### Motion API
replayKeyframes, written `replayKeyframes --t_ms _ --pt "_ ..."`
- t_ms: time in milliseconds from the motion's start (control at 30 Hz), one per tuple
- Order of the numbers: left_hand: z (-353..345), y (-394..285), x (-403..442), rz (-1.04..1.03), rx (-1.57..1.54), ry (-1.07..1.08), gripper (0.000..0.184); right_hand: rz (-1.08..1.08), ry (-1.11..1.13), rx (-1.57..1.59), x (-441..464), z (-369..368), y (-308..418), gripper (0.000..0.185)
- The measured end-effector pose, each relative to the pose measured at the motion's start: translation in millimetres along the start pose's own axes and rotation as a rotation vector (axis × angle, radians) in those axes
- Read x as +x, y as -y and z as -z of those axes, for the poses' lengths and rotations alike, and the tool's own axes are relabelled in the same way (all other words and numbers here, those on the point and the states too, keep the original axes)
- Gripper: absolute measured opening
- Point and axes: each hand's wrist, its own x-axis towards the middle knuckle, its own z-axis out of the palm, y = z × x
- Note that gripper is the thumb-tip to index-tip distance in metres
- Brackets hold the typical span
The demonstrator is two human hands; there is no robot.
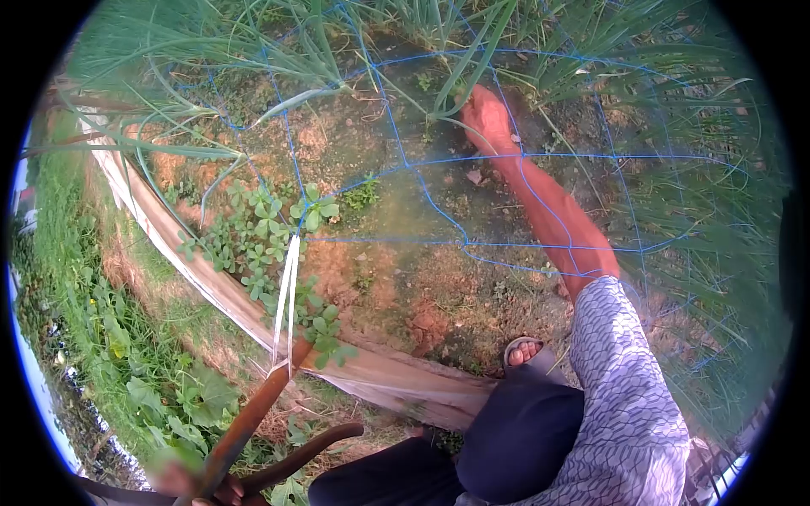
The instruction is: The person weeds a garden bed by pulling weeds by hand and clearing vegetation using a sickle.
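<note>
My right hand [485, 120] reaches beneath the blue net [523, 156] to the soil beside the green onion-like plants [321, 51]. Its fingers are curled together; anything between them is too small to make out. At the bottom left edge, fingers of my left hand [228, 489] are wrapped round a rusty pole [253, 417]. Part of that hand is cut off by the frame. A blurred green and brown shape [175, 468] lies close to it. White string [287, 295] ties the net to the pole.
A pale sheet edging [194, 266] borders the bed, with a low leafy plant [253, 219] inside it. Grass and broad-leaved weeds [169, 401] grow outside at the left. My knee [523, 434] and a sandalled foot [525, 351] are at the bed's edge. A dark curved bar [312, 451] lies below.
</note>
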Motion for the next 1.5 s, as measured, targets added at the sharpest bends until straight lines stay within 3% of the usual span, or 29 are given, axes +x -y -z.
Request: replayKeyframes --t_ms 133,233,300,467,533,567,633,833,900,933,967,1000,1033,1100,1167,1200,1267,1300,1333,1367,1500 --pt "16.1 5.8 3.1 -0.034 0.013 0.035 0.074 -0.053 0.069 0.088 16.3 4.1 26.8 0.029" --pt "-16.0 -6.1 -6.7 -0.035 0.097 -0.166 0.077 0.094 0.073 -0.041 36.2 -10.1 21.7 0.038" --pt "5.3 1.3 -0.1 -0.023 0.083 -0.115 0.078 0.187 0.05 -0.099 41.0 -11.7 26.5 0.043" --pt "-17.0 -9.7 -6.5 -0.052 0.142 -0.041 0.077 0.146 0.148 -0.196 46.1 -13.5 35.9 0.04" --pt "-42.8 -18.3 -10.9 -0.094 0.203 -0.189 0.077 0.165 0.129 -0.217 49.4 -24.3 30.6 0.037" --pt "-31.4 -15.1 -9.1 -0.091 0.208 -0.187 0.077 0.202 0.072 -0.217 52.1 -34.0 25.1 0.034" --pt "2.6 -1.9 -0.3 -0.091 0.097 0.024 0.076 0.238 0.013 -0.214 57.9 -49.6 16.9 0.031" --pt "1.4 -0.8 -1.5 -0.095 0.022 0.095 0.075 0.081 -0.157 -0.17 62.1 -44.3 19.9 0.027" --pt "-6.3 -1.9 -2.6 -0.093 0.029 0.047 0.075 -0.054 -0.227 0.161 35.0 -17.5 28.9 0.026" --pt "-7.1 -2.7 -3.7 -0.098 0.039 0.009 0.075 -0.05 -0.217 0.159 23.5 -11.5 23.8 0.026" --pt "-9.4 -3.8 -2.4 -0.119 -0.033 0.085 0.062 -0.162 -0.119 0.199 13.4 -5.3 16.0 0.025" --pt "-15.4 -7.0 -3.4 -0.115 -0.03 0.085 0.062 -0.279 -0.022 0.238 2.3 -1.9 10.0 0.025" --pt "-35.7 -16.7 -4.3 -0.115 -0.088 0.128 0.052 -0.282 -0.019 0.237 -15.4 3.0 13.7 0.025" --pt "-46.1 -22.1 -5.6 -0.115 -0.145 0.17 0.042 -0.18 0.197 0.286 -45.9 11.0 26.1 0.025" --pt "-42.2 -20.2 -4.2 -0.102 -0.178 0.189 0.031 -0.062 0.19 0.127 -51.0 1.7 31.8 0.023" --pt "-38.7 -19.1 -3.3 -0.102 -0.171 0.191 0.031 0.061 0.183 -0.03 -53.1 -5.4 36.1 0.022" --pt "-31.4 -17.6 -1.4 -0.076 -0.11 0.169 0.032 0.071 0.168 -0.032 -54.2 -15.1 49.1 0.021" --pt "-35.0 -17.9 1.4 -0.124 -0.244 0.319 0.031 0.089 0.143 -0.084 -55.0 -17.6 56.8 0.021" --pt "-26.2 -17.1 2.2 -0.127 -0.233 0.312 0.031 0.11 0.118 -0.135 -55.2 -20.2 64.1 0.02" --pt "-23.7 -18.1 4.4 -0.054 -0.202 0.284 0.041 0.114 0.125 -0.128 -55.0 -23.8 65.6 0.02" --pt "-30.3 -11.5 5.8 -0.112 -0.361 0.324 0.03 0.071 0.143 -0.188 -47.9 -49.6 36.6 0.021"
